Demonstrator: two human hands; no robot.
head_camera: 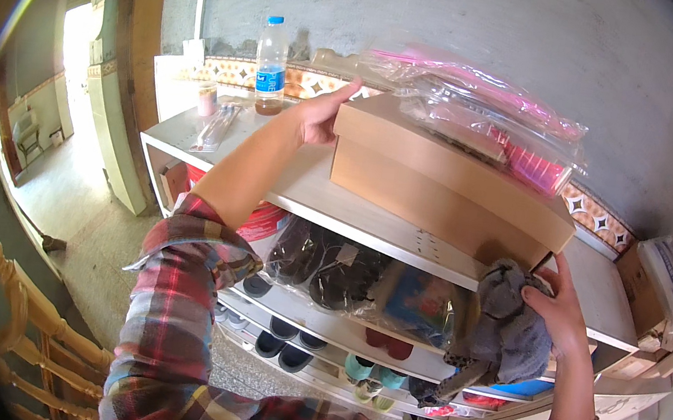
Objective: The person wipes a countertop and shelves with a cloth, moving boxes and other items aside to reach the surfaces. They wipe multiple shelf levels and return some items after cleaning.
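A lidded brown cardboard box [427,189] is between my hands, over the top of a white shoe rack [368,211]. Its near right corner juts past the front edge; whether its base touches the top I cannot tell. My left hand [326,114] grips its left end, thumb up along the side. At the lower right corner, my right hand [558,306] pinches a grey plush cloth [510,332] that hangs down in front of the shelves, its fingers partly hidden behind the box. Clear plastic packages [482,102] with pink and red contents lie on the lid.
Left on the rack top stand a water bottle [271,76], a small pink-filled container [207,100] and a clear packet of thin sticks [217,126]. Bagged dark shoes [329,266] and other footwear fill the shelves. A wooden chair [43,338] is at lower left; cartons [648,292] sit right.
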